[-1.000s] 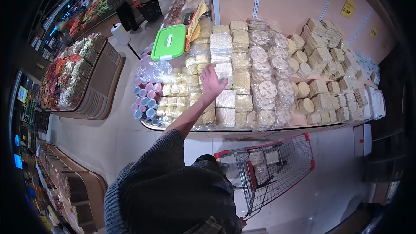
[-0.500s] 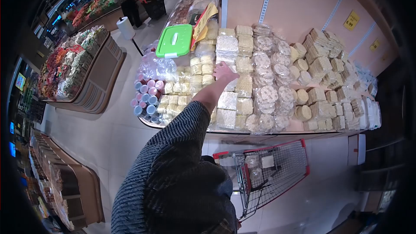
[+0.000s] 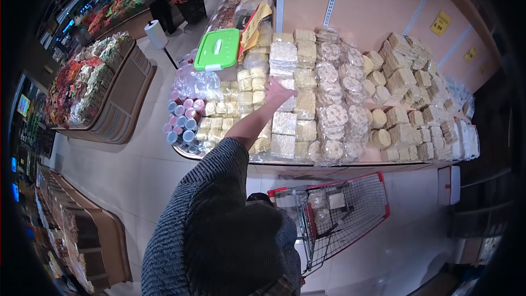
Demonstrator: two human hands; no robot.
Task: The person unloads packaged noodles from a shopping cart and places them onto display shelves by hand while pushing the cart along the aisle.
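Note:
My left hand (image 3: 279,92) reaches palm down over a column of pale, square packs of what look like dried noodles (image 3: 284,123), wrapped in clear plastic. Its fingers are spread, and the thumb points right, towards the neighbouring column of yellowish packs (image 3: 306,104). The fingertips are at or just above the packs; contact is hard to make out. Left of the hand sit smaller rounded yellow packs (image 3: 258,84). My right hand does not show.
A shopping cart (image 3: 350,214) holding several packs stands below the display. Left on the display are a green-lidded box (image 3: 218,49) and lidded tubs (image 3: 185,123); round packs (image 3: 334,120) lie to the right. A produce stand (image 3: 104,96) and a person (image 3: 156,3) are farther off.
My left hand has shifted slightly left and down over the packs, with its fingers more spread. The whole view has moved slightly.

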